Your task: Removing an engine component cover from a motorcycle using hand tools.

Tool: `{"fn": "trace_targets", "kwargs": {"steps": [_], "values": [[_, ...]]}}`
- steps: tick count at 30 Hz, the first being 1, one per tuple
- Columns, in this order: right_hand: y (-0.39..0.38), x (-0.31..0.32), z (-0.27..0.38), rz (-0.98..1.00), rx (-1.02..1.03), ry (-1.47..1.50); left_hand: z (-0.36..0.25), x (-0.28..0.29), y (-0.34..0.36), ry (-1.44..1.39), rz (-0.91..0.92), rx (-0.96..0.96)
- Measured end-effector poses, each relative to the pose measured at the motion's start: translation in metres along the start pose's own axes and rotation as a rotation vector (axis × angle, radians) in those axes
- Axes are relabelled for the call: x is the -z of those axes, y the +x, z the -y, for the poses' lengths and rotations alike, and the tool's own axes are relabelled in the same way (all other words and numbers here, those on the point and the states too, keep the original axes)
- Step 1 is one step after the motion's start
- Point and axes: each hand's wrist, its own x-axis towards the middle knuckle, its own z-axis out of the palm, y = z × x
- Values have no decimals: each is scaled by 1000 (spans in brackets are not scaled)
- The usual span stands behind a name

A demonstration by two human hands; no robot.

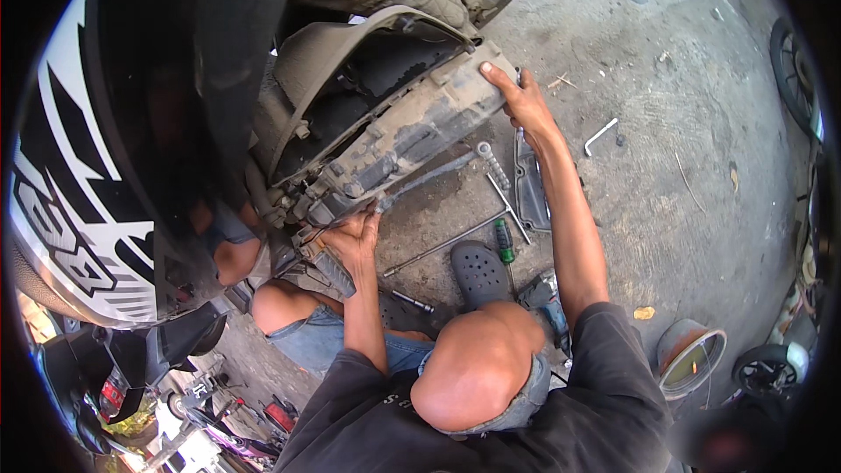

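Observation:
A long, dusty grey cover (412, 136) lies slantwise along the side of a scooter, below a mud-caked fender (302, 79). My right hand (524, 105) is closed around its far right end, thumb on top and fingers curled underneath. At the near left end, my left hand (355, 241) reaches under the cover with its fingers bent against it; some fingertips are hidden. A rubber-coated foot peg (329, 271) sits beside my left wrist. Between the fender and the cover, a dark hollow shows.
On the stained concrete lie a ratchet (492, 165), a T-handle wrench (506, 208), a green-handled screwdriver (505, 243), an L-shaped wrench (601, 137), a dark housing part (531, 188), a socket extension (412, 300) and a blue power tool (550, 307). A metal pail (670, 350) stands right.

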Motion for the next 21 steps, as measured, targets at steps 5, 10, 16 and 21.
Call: {"fn": "trace_targets", "kwargs": {"steps": [5, 10, 16, 21], "values": [[7, 0, -6, 72, -9, 41, 1, -1, 4, 63, -65, -35], [-6, 11, -31, 127, -28, 154, 17, -18, -2, 135, -60, -126], [-80, -33, -145, 313, -81, -514, 8, -14, 1, 160, -62, -187], [-89, -55, -153, 95, 262, -354, 17, -18, -1, 155, -83, -132]]}}
